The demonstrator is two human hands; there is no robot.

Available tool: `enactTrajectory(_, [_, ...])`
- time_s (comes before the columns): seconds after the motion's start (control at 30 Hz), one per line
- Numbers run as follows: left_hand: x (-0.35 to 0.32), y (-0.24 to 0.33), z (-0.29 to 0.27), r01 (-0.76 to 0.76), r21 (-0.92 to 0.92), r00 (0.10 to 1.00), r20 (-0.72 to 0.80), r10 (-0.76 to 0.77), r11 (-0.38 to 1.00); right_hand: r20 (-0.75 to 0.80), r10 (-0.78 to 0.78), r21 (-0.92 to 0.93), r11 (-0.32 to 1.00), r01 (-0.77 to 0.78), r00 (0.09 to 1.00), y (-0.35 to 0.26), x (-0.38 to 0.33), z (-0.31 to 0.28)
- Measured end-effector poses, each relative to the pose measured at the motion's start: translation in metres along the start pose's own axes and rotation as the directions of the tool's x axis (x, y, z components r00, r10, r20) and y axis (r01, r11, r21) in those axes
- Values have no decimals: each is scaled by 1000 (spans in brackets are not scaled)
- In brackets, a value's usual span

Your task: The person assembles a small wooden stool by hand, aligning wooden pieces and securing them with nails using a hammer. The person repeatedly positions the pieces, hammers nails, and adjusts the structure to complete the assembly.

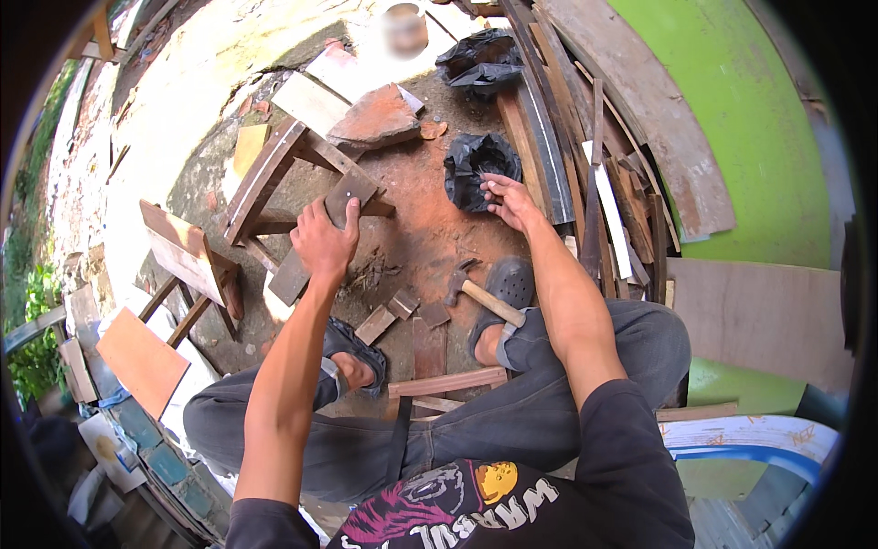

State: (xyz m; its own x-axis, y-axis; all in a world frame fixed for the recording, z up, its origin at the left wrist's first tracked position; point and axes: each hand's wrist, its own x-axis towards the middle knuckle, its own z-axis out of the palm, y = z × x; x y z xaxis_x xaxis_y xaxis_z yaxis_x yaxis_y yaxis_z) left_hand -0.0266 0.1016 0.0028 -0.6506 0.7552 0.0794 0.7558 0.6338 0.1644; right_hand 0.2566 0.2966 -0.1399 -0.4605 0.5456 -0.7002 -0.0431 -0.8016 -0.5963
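Observation:
My left hand [327,236] is closed round a short dark wooden board [291,277], its thumb lying along the upper face. The board rests slantwise against a small wooden frame with legs [265,178]. To the right, my right hand [512,199] has its fingertips pinched together at the rim of an open black plastic bag [465,176]. Something thin and pale shows at those fingertips, too small to name. Between my feet and the bag lies a claw hammer [492,302], its wooden handle leaning by my right clog.
Wood offcuts [375,325] lie between my feet. A broken brick slab [375,119] is beyond the frame, and another black bag [480,59] lies farther off. Long planks [549,101] are piled at right. A small wooden stool-like piece [187,256] stands at left.

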Motion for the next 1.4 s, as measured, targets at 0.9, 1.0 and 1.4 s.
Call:
enactTrajectory(0.9, [1, 1, 0, -22, 12, 1000, -4, 22, 1000, -323, -670, -910, 414, -24, 668, -20, 74, 5])
enactTrajectory(1.0, [2, 3, -1, -22, -9, 1000, 4, 22, 1000, -223, -689, -938, 344, 39, 689, -15, 72, 4])
enactTrajectory(1.4, [2, -1, 1, -36, -7, 999, -10, 36, 999, -165, -625, -986, 133, -104, 763, -17, 80, 9])
